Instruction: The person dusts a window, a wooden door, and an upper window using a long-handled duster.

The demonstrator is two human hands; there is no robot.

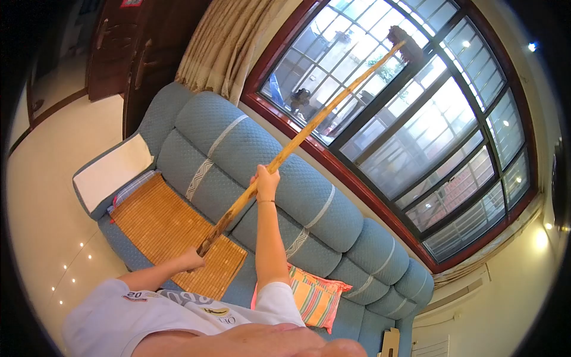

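Observation:
A long wooden-handled mop slants from lower left to upper right. Its shaggy brown head is up against the barred window, near a dark frame bar; whether it touches the glass I cannot tell. My left hand is closed around the dark lower end of the handle, over the bamboo mat. Farther up the pole, my right hand grips it with the arm stretched out. Below both hands is a blue quilted sofa.
On the sofa lie a bamboo mat and a striped cushion. A white cloth covers one armrest. Beige curtains hang beside the window. Brown doors stand at the upper left, beyond the pale floor.

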